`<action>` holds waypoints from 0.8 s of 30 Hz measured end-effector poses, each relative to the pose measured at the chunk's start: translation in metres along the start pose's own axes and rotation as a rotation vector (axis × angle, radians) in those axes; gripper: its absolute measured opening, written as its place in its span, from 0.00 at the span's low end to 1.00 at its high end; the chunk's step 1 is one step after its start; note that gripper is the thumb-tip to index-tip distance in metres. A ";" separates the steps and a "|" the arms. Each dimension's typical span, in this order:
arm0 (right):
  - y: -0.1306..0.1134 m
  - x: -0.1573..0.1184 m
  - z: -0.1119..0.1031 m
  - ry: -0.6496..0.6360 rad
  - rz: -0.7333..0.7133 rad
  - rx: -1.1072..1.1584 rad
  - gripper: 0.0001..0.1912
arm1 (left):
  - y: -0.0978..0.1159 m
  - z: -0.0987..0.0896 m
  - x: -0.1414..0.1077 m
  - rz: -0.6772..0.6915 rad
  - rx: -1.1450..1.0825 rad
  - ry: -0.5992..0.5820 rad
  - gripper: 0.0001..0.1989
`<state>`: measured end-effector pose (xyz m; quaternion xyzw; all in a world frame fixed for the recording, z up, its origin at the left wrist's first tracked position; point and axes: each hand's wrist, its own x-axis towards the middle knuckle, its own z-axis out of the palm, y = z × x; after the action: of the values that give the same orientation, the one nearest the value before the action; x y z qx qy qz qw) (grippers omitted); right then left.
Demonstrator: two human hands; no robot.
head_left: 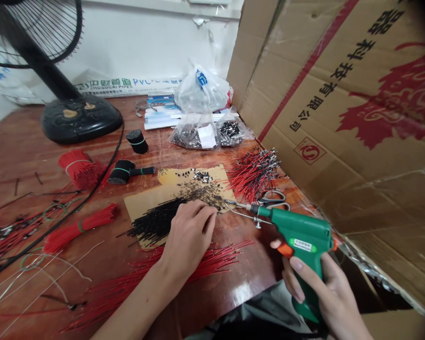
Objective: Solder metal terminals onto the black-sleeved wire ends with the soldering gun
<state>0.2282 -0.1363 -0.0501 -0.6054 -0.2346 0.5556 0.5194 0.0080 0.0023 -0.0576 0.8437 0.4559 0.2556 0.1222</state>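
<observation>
My right hand (pixel 326 283) is wrapped round the handle of a green soldering gun (pixel 301 229), fingers by its orange trigger. The gun's thin metal tip (pixel 230 202) points left, close to my left hand (pixel 194 222). That hand is closed in a pinch over a piece of cardboard (pixel 141 203); what sits between its fingertips is hidden. Beside it on the cardboard lies a pile of black wires (pixel 157 219). Small black and metal parts (pixel 201 176) are scattered at the cardboard's far side. Under my left forearm is a spread of red wires (pixel 212 262).
A heap of red wires with metal ends (pixel 255 172) and scissors (pixel 274 198) lie near the large carton (pixel 326 118) on the right. Bags of small parts (pixel 212 132) stand behind. Bundled red wires (pixel 80 167), black bundles (pixel 136 141) and a fan (pixel 80 118) occupy the left.
</observation>
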 end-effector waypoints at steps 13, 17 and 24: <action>-0.005 0.014 0.015 -0.011 -0.059 0.106 0.14 | -0.003 -0.008 0.003 0.009 -0.022 -0.142 0.10; -0.005 0.014 0.015 -0.001 -0.082 0.095 0.09 | 0.000 -0.017 0.007 0.005 0.044 -0.203 0.10; -0.003 0.014 0.013 -0.014 -0.092 0.103 0.10 | -0.002 -0.052 0.015 0.007 -0.027 -0.447 0.05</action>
<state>0.2206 -0.1181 -0.0511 -0.5624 -0.2369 0.5469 0.5731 -0.0148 0.0143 -0.0100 0.8793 0.4111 0.0690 0.2306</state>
